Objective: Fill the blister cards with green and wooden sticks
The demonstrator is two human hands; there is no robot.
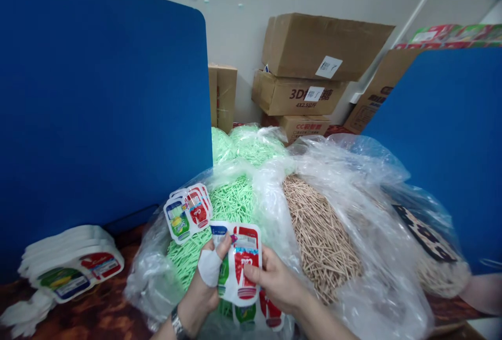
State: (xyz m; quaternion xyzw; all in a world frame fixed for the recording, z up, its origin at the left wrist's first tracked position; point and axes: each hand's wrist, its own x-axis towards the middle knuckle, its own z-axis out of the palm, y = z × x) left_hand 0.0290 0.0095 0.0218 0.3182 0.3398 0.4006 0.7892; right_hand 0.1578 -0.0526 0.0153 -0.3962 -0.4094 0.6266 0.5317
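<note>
My left hand (206, 282), thumb wrapped in white tape and a watch at the wrist, grips a fanned stack of white packets printed with red and green bottles (188, 212). My right hand (276, 280) pinches one such packet (240, 264) by its right edge, held against the left thumb. More packets (259, 314) show below both hands. Behind them a clear plastic bag (270, 178) holds green sticks (231, 201).
A second clear bag of tan wooden sticks (319, 230) lies right of the green ones. A pile of the same white packets (72, 264) rests on the dark table at left. Blue partitions (98, 104) stand left and right; cardboard boxes (309, 68) stack behind.
</note>
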